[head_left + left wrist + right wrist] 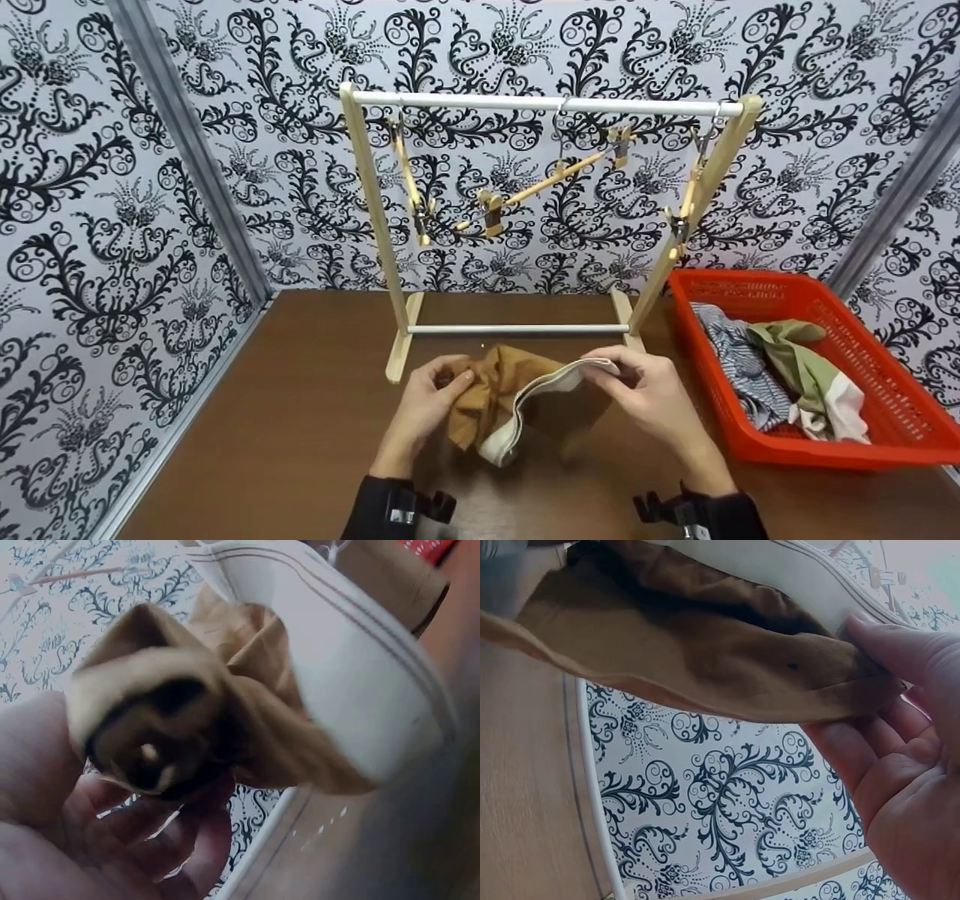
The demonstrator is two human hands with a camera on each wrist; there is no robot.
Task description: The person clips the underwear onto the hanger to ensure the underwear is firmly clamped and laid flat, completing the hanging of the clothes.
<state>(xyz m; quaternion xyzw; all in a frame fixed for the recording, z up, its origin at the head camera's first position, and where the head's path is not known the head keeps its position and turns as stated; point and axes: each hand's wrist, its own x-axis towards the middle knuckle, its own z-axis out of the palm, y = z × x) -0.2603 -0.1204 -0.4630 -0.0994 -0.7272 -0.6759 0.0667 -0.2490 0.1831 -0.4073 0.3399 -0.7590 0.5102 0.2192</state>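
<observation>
A small brown garment [491, 382] with a white band along its edge is held above the table between both hands. On its left side, my left hand [420, 409] pinches the bunched brown cloth between thumb and fingers. My right hand [656, 394] grips the right end of the white band [555, 381], thumb on top. Between the hands the band sags in a curve. The left wrist view shows a folded, dark opening in the brown cloth [142, 697] by the fingers. In the right wrist view, a broad brown flap [705, 667] hangs beneath the white band.
A wooden rack [373, 180] with a white top bar [480, 100] stands behind the hands. Three wooden clip hangers hang from it, the middle hanger [559, 176] slanting. At right, a red basket [817, 454] holds a striped cloth [739, 360] and a green-and-white cloth [814, 375].
</observation>
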